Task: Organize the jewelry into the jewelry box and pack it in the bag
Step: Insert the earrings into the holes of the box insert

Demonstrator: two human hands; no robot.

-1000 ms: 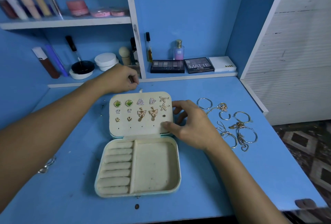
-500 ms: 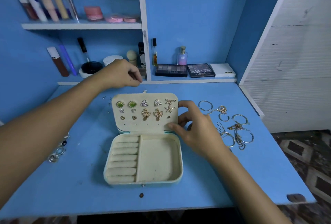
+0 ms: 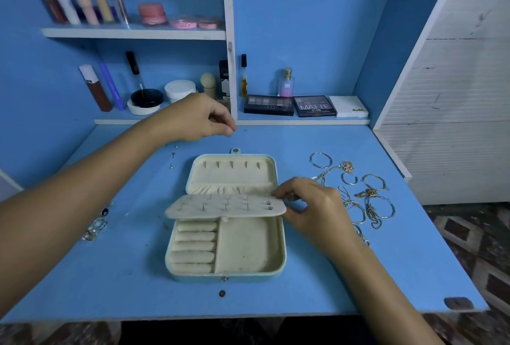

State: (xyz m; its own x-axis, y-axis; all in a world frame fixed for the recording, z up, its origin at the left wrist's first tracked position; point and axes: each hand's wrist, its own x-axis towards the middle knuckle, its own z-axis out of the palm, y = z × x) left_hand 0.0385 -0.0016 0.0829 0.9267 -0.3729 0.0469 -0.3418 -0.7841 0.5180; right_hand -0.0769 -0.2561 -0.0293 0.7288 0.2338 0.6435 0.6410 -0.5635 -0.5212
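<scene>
— Fingers of the right hand [image 3: 317, 206] pinch the right end of the earring flap [image 3: 225, 206], which hangs half-folded across the open jewelry box [image 3: 226, 234], long axis running left to right. The left hand [image 3: 196, 118] hovers behind the box, fingertips pinched together; whether it holds anything is too small to tell.

— And what's in the box?

— Its lid [image 3: 231, 173] lies flat on the table [image 3: 358, 275], hooks and pocket bare. Ring rolls [image 3: 194, 248] and the side tray [image 3: 247, 245] hold nothing. Bracelets and chains [image 3: 356, 193] lie just right of the right hand, the nearer one; a few rings [image 3: 95, 227] sit by the left forearm.
</scene>
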